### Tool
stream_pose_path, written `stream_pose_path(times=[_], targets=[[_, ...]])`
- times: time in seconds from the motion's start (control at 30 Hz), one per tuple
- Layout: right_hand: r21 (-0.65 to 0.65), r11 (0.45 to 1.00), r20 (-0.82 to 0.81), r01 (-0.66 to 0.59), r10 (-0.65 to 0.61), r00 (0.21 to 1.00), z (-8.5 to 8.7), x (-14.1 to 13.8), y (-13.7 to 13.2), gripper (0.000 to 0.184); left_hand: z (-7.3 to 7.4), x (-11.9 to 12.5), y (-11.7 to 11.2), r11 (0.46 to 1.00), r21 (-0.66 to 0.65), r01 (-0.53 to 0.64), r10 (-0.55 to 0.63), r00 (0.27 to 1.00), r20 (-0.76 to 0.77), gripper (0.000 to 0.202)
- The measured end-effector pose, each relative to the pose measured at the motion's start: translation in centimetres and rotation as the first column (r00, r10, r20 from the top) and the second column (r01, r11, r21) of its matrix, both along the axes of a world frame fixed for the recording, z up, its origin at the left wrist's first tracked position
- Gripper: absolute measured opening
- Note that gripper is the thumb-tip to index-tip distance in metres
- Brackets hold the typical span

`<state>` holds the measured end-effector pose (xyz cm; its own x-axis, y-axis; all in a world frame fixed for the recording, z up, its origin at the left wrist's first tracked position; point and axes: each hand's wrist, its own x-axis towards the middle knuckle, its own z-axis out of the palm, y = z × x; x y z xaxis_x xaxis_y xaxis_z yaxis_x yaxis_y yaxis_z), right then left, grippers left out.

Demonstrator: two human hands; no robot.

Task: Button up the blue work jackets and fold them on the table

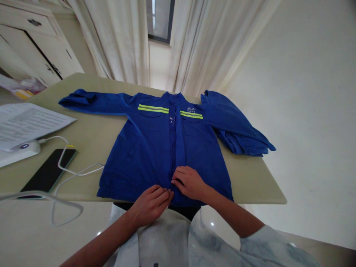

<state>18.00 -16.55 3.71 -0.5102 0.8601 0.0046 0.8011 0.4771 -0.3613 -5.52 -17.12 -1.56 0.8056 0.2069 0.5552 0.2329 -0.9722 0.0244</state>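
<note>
A blue work jacket (144,155) with yellow-and-grey chest stripes lies front up on the table, its collar away from me and its hem near the table's front edge. My left hand (152,202) is at the bottom of the front opening, fingers closed on the hem. Just above and to the right, my right hand (189,181) pinches the edge of the front placket. The zip ends between my fingers are hidden. One sleeve stretches out to the left; the other side is bunched toward the right.
More folded blue cloth (239,144) lies at the right table edge. To the left are a black phone (48,172), printed sheets (30,118), a white device (23,152) and a looping white cable (62,167). Curtains (119,40) hang behind the table (258,185).
</note>
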Motion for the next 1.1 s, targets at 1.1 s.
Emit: stream_pose_path(times=[1.1], targets=[[0.062, 0.987, 0.051, -0.149, 0.146, 0.988, -0.5, 0.1, -1.6, 0.015, 0.2, 0.2, -1.7, 1.0, -0.01, -0.011, 0.012, 0.995, 0.1, 0.024]])
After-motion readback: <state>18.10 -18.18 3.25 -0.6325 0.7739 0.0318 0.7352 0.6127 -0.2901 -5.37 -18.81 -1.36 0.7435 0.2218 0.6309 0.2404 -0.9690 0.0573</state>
